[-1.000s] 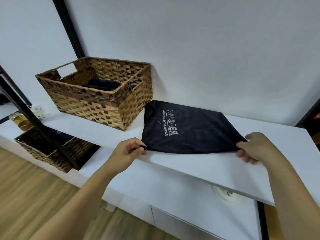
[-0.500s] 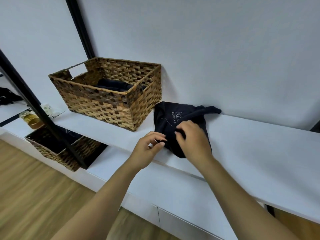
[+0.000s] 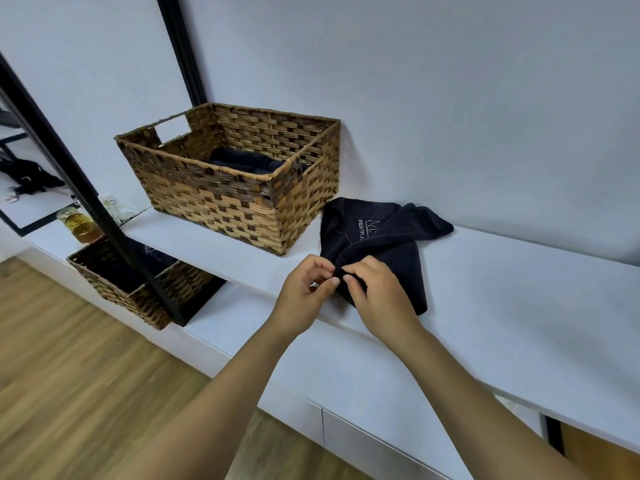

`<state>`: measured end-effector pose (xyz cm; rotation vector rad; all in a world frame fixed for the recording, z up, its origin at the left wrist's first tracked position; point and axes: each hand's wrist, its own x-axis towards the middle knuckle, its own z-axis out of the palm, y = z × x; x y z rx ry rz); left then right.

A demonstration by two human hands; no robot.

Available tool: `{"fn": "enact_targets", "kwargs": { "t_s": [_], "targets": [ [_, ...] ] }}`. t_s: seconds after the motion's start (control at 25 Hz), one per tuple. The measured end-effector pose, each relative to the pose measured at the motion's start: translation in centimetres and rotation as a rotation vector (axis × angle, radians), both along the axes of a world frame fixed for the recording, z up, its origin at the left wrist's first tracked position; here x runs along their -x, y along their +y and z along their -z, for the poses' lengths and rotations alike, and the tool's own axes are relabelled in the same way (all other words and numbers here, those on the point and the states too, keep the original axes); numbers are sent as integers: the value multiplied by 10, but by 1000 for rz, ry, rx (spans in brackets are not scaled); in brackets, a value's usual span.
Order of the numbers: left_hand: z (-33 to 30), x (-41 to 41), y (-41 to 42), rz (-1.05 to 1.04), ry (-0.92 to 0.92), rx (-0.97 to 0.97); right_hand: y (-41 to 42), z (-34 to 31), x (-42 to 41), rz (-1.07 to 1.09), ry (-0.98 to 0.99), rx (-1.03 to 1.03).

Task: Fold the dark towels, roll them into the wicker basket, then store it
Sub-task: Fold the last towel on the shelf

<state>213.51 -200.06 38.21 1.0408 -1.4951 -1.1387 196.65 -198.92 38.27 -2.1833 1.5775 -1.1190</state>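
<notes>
A dark towel (image 3: pixel 384 237) with pale lettering lies folded over on the white shelf top (image 3: pixel 519 306), just right of the wicker basket (image 3: pixel 242 206). Dark rolled towels (image 3: pixel 242 159) lie inside the basket. My left hand (image 3: pixel 304 296) and my right hand (image 3: pixel 377 296) meet at the towel's near left corner, both pinching the cloth with fingertips. The towel's far corner sticks out to the right, rumpled.
A black frame post (image 3: pixel 86 202) slants down at the left. Below it a second wicker basket (image 3: pixel 138 292) with dark cloth sits on a lower ledge. A jar of amber liquid (image 3: pixel 81 225) stands at far left. Wood floor lies below.
My right hand carried the towel's right corner across to the left corner, folding the towel in half. Both hands now meet there; the view has tilted upward.
</notes>
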Motion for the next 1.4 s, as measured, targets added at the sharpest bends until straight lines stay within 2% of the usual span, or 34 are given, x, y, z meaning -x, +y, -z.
{"fn": "enact_targets", "kwargs": {
  "t_s": [0.24, 0.48, 0.56, 0.64, 0.72, 0.8, 0.92, 1.0, 1.08, 1.2, 1.36, 1.4],
  "targets": [
    [-1, 6, 2, -42, -76, 36, 3, -8, -3, 23, 100, -28],
    [-12, 6, -4, -95, -65, 34, 12, -9, 17, 367, 441, -39],
    [-19, 5, -9, -125, -33, 67, 13, -17, 35, 452, 467, -93],
    [-26, 6, -15, -147, -51, 103, 17, -27, 55, 495, 410, -179],
    [-31, 10, -20, -154, -114, 150, 23, -38, 68, 442, 238, -260],
    [-37, 16, -22, -173, -131, 203, 30, -46, 76, 308, 95, -231],
    [-49, 27, -26, -197, -137, 292, 42, -57, 83, 127, 159, -181],
    [-54, 33, -27, -185, -145, 308, 47, -62, 86, 92, 263, -146],
    [-58, 38, -27, -177, -153, 315, 46, -64, 89, 80, 395, -111],
    [-63, 42, -27, -175, -144, 310, 44, -63, 99, 107, 399, -108],
    [-65, 40, -28, -157, -111, 283, 40, -49, 116, 156, 554, -44],
    [-65, 39, -28, -155, -114, 282, 39, -45, 117, 150, 542, -33]
  ]
}}
